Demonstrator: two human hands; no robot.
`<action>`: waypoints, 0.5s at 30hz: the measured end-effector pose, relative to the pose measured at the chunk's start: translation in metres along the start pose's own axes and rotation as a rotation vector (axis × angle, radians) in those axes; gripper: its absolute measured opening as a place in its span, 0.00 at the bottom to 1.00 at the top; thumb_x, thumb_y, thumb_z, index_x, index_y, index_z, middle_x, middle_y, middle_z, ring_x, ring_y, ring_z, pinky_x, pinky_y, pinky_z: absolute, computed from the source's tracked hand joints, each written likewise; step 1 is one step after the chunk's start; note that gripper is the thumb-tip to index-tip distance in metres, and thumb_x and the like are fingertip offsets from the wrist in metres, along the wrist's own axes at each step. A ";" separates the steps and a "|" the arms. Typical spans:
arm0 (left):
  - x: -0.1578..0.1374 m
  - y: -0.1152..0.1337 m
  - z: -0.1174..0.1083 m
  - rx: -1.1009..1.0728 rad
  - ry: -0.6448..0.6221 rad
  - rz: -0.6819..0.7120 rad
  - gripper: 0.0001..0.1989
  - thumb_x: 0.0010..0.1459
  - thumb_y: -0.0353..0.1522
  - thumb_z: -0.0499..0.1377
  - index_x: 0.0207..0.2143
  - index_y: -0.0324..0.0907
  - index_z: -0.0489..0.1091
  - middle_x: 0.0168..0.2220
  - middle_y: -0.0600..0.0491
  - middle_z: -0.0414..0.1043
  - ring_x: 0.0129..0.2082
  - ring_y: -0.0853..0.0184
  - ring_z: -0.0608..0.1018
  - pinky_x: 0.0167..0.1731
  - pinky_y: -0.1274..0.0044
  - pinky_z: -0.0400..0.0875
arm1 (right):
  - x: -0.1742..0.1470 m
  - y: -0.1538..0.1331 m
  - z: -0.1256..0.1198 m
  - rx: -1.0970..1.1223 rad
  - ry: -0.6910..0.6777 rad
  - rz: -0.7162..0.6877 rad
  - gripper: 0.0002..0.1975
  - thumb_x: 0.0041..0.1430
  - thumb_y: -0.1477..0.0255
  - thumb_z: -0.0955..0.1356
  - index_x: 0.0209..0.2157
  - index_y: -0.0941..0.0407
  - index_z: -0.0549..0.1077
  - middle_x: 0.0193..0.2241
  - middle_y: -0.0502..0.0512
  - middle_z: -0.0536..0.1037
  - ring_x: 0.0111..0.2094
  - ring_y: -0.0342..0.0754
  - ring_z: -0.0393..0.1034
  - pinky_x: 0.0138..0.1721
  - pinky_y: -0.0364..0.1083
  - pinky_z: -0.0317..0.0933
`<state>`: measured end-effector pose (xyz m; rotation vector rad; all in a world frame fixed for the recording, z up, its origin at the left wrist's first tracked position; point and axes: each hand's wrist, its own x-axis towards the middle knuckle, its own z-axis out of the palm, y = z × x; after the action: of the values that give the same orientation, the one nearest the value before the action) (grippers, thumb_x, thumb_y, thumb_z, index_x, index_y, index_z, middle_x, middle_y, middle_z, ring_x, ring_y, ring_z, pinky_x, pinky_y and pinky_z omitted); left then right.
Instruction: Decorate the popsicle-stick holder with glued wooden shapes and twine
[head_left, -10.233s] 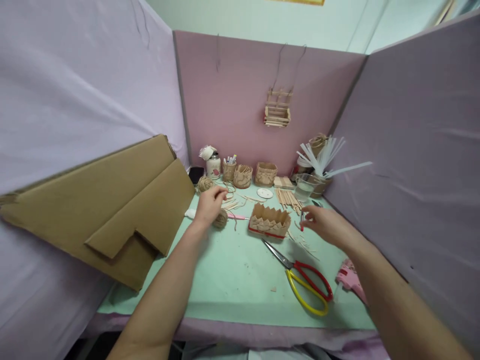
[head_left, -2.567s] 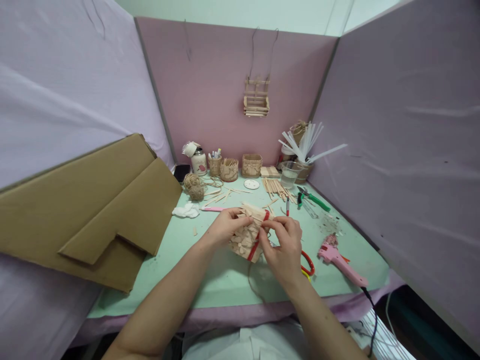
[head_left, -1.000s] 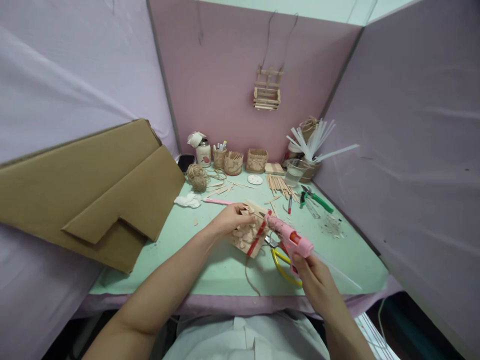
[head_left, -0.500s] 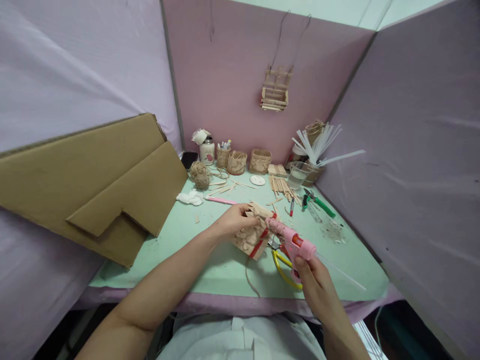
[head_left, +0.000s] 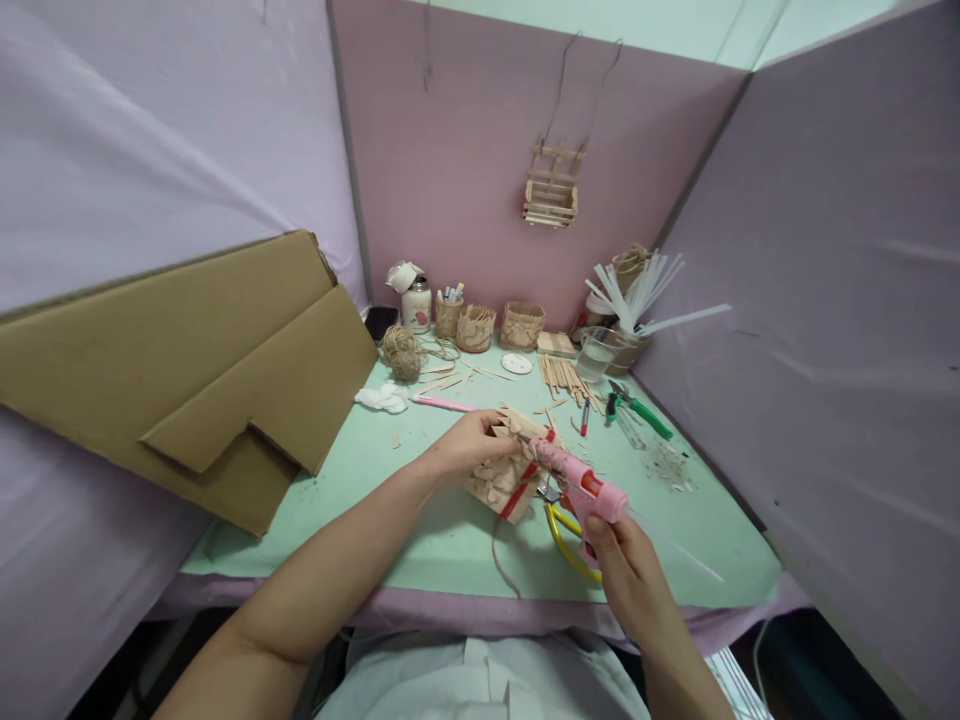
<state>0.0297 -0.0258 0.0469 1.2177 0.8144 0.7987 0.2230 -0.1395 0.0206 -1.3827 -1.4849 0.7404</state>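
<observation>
In my right hand point(head_left: 634, 565) is a pink hot glue gun point(head_left: 576, 475), with a clear glue stick poking out of its back end. Its nozzle points left, close to the fingertips of my left hand point(head_left: 474, 445). Those fingers are closed at the upper edge of a wooden craft piece point(head_left: 495, 482) that is covered in small wood chips and crossed by a red stripe. Whether a loose chip is pinched there is too small to tell. Partly beneath the glue gun lie yellow-handled pliers point(head_left: 562, 545). A thin cord point(head_left: 499, 560) trails from the piece toward the table's front edge.
Folded cardboard point(head_left: 247, 380) leans on the left. Behind my hands are a twine ball point(head_left: 405, 362), a pink pen point(head_left: 442, 403), wooden sticks point(head_left: 568, 380) and a cup of water point(head_left: 596, 355). Green-handled cutters point(head_left: 649, 417) lie at right. A small stick-built swing point(head_left: 551, 195) hangs on the wall.
The glue gun has shifted very slightly left and down, along with a small tilt of the view. Both hands keep their holds.
</observation>
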 end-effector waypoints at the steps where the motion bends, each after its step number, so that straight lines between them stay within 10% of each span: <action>1: 0.000 0.000 0.000 0.002 0.002 0.000 0.10 0.43 0.29 0.64 0.32 0.38 0.75 0.29 0.51 0.77 0.28 0.67 0.78 0.29 0.79 0.71 | 0.000 0.000 0.000 -0.003 0.000 0.007 0.25 0.59 0.53 0.61 0.43 0.58 0.75 0.39 0.60 0.79 0.39 0.53 0.72 0.40 0.49 0.67; 15: -0.002 0.002 0.002 -0.027 0.004 -0.023 0.09 0.42 0.29 0.63 0.30 0.39 0.75 0.28 0.51 0.77 0.27 0.67 0.78 0.29 0.79 0.71 | 0.000 -0.004 0.003 -0.001 0.026 0.030 0.26 0.57 0.50 0.62 0.37 0.58 0.76 0.34 0.59 0.79 0.31 0.52 0.72 0.28 0.45 0.66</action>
<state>0.0299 -0.0280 0.0495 1.1814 0.8176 0.7911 0.2183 -0.1401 0.0231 -1.4136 -1.4475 0.7381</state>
